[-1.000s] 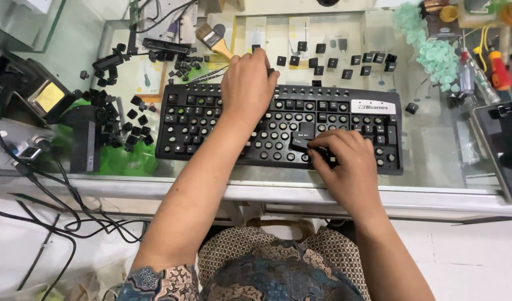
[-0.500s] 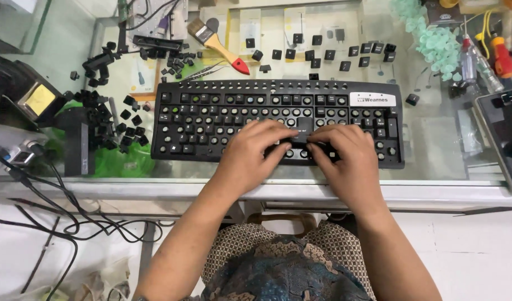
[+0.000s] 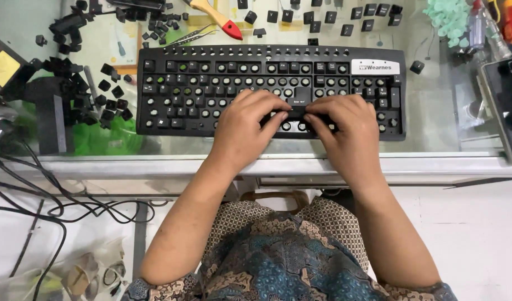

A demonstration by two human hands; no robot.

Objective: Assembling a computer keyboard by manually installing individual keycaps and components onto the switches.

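A black keyboard (image 3: 211, 72) lies on a glass table, with most keycaps off and the round switch posts showing. Both hands meet over its lower middle rows. My left hand (image 3: 247, 128) and my right hand (image 3: 345, 131) each pinch one end of a long black keycap (image 3: 294, 114), which sits low against the keyboard. The fingers hide the keycap's ends and the posts under it. A wider key (image 3: 299, 96) stands in place just above.
Loose black keycaps lie heaped at the left (image 3: 108, 95) and scattered behind the keyboard (image 3: 323, 19). A red-collared brush (image 3: 220, 19) and tweezers (image 3: 192, 36) lie at the back. Pale green rubber pieces (image 3: 448, 19) sit back right. Cables (image 3: 44, 189) hang off the left edge.
My left hand came down from the keyboard's top rows to the lower middle and joined my right hand on the long keycap. The view has moved closer.
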